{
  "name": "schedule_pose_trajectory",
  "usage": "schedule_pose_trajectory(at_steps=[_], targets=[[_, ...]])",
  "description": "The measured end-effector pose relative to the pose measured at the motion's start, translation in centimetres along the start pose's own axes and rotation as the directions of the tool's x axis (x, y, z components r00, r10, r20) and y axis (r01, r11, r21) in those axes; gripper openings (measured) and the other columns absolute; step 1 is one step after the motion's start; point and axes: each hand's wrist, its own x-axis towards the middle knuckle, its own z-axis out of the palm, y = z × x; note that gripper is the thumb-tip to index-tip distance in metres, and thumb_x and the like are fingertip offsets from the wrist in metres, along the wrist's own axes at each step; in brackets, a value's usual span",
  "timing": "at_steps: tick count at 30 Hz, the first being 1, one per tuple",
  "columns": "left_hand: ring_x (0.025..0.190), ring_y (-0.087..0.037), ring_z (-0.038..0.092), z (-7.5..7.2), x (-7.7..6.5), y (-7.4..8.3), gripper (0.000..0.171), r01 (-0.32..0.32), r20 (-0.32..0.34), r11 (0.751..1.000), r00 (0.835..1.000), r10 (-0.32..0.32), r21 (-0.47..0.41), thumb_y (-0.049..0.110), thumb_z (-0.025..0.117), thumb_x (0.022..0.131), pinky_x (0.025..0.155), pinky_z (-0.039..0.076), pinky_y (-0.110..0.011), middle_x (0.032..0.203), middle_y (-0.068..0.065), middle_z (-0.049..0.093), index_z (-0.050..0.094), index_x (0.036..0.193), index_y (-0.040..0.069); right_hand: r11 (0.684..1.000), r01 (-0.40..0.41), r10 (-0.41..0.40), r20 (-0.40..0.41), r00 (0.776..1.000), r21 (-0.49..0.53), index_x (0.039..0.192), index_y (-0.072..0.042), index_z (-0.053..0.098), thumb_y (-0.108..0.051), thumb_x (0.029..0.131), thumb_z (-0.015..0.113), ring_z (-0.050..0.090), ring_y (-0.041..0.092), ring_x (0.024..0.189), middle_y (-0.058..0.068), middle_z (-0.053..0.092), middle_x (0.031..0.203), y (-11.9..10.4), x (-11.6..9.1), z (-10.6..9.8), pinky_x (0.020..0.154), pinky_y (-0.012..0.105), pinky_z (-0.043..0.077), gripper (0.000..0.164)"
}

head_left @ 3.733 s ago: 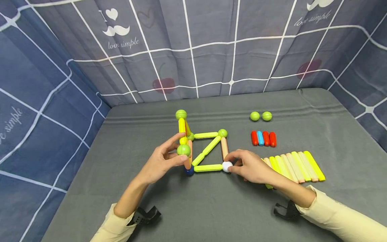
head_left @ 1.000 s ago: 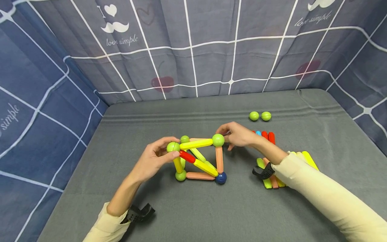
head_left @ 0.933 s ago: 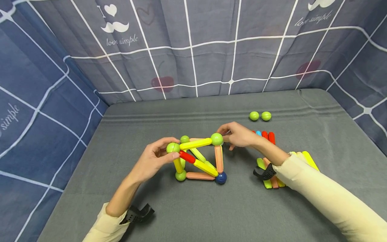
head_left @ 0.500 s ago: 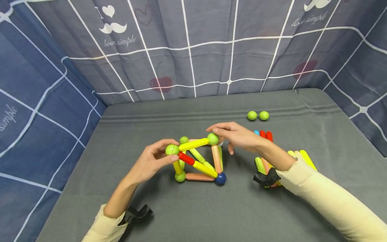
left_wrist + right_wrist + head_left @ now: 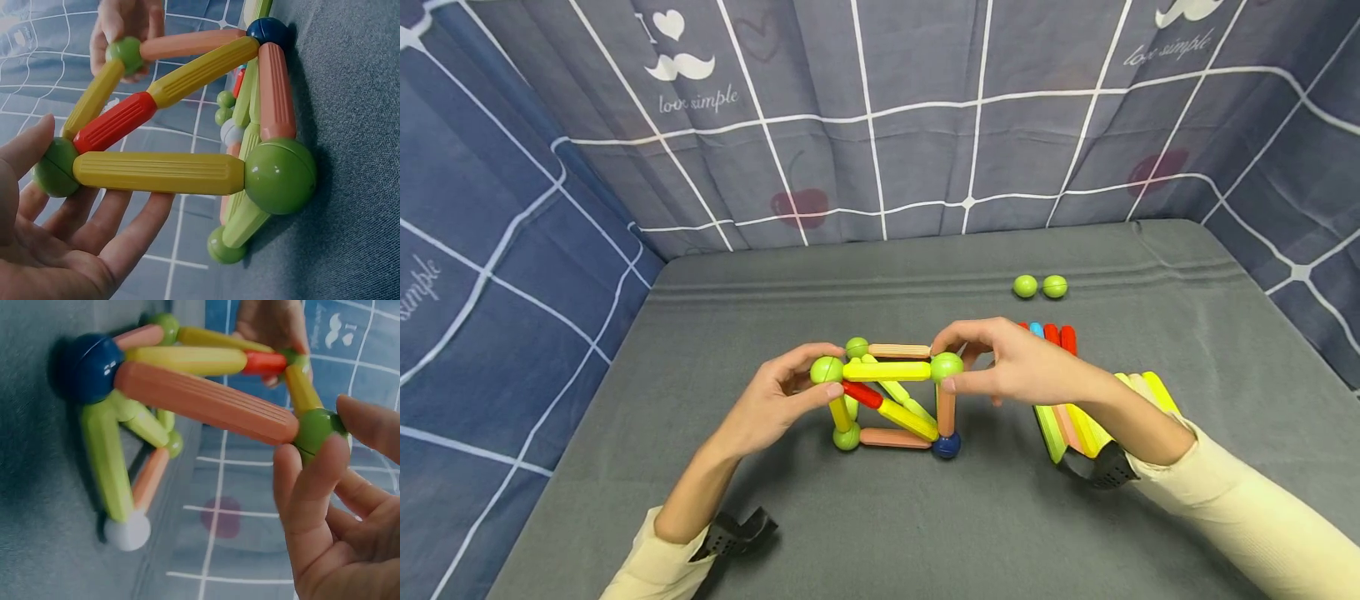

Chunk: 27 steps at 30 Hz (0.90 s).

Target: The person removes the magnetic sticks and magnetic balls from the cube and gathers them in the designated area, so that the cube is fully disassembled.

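A frame of magnetic rods and balls stands on the grey cloth. My left hand (image 5: 778,400) holds its upper left green ball (image 5: 827,370) between thumb and fingers. The upper right green ball (image 5: 947,367) is pinched by my right hand (image 5: 1026,367). A yellow rod (image 5: 887,372) joins these two balls. Below it, a red rod (image 5: 862,394) and a yellow rod slant down to the dark blue ball (image 5: 947,445). An orange rod (image 5: 206,400) rises from the blue ball to the pinched ball. The white ball (image 5: 128,530) shows in both wrist views; my right hand hides it in the head view.
Two loose green balls (image 5: 1040,287) lie at the back right. Short red and blue rods (image 5: 1060,337) lie in a row before them, partly behind my right hand. Longer rods (image 5: 1075,433) lie side by side under the right forearm. Patterned curtains (image 5: 917,125) surround the table.
The frame has turned, bringing the blue ball from front left to front right. My right hand went from the white ball to the upper right green ball, which has lately shifted right, levelling the top rod.
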Motion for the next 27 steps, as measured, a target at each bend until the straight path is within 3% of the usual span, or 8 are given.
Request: schedule_pose_trajectory(at_steps=[8,12,20,27], targets=[[0.078,-0.022,0.058,-0.1,-0.7,0.3,0.033,0.007,-0.023,0.999,1.0,-0.006,0.046,0.007,0.068,0.093,0.065,0.051,-0.03,0.102,-0.006,0.064,0.063,0.125,0.011,0.996,-0.084,0.084,0.001,0.996,0.025,0.122,-0.013,0.064,-0.028,0.096,0.067,0.059,0.028,0.047,0.008,0.069,0.085,-1.3,-0.3,1.2,0.055,0.036,0.054,0.03],[0.088,-0.024,0.065,0.0,-0.8,0.8,0.034,0.032,-0.009,0.999,0.999,-0.032,0.037,0.009,0.069,0.093,0.074,0.056,-0.033,0.108,-0.005,0.067,0.063,0.126,0.012,0.995,-0.088,0.088,0.009,0.996,0.041,0.117,-0.014,0.064,-0.025,0.097,0.065,0.061,0.027,0.048,0.01,0.069,0.087,-1.4,-0.5,1.4,0.055,0.037,0.054,0.024],[0.09,-0.027,0.067,0.3,-1.0,1.4,0.034,0.046,0.017,0.999,0.999,-0.046,0.023,0.01,0.067,0.095,0.076,0.057,-0.036,0.107,-0.006,0.068,0.061,0.128,0.007,0.995,-0.051,0.05,0.004,0.999,0.081,0.117,-0.012,0.063,-0.014,0.099,0.059,0.066,0.025,0.064,0.008,0.067,0.102,-1.4,-0.8,1.6,0.064,0.04,0.057,0.018],[0.092,-0.028,0.068,0.5,-0.9,1.4,0.035,0.046,0.035,0.999,0.998,-0.046,0.0,0.009,0.066,0.095,0.078,0.058,-0.036,0.108,-0.008,0.067,0.06,0.129,0.005,0.996,-0.006,0.001,0.053,0.999,0.089,0.122,-0.009,0.06,-0.007,0.101,0.051,0.066,0.027,0.068,0.009,0.069,0.087,-1.0,-1.2,1.7,0.067,0.037,0.057,0.023]])
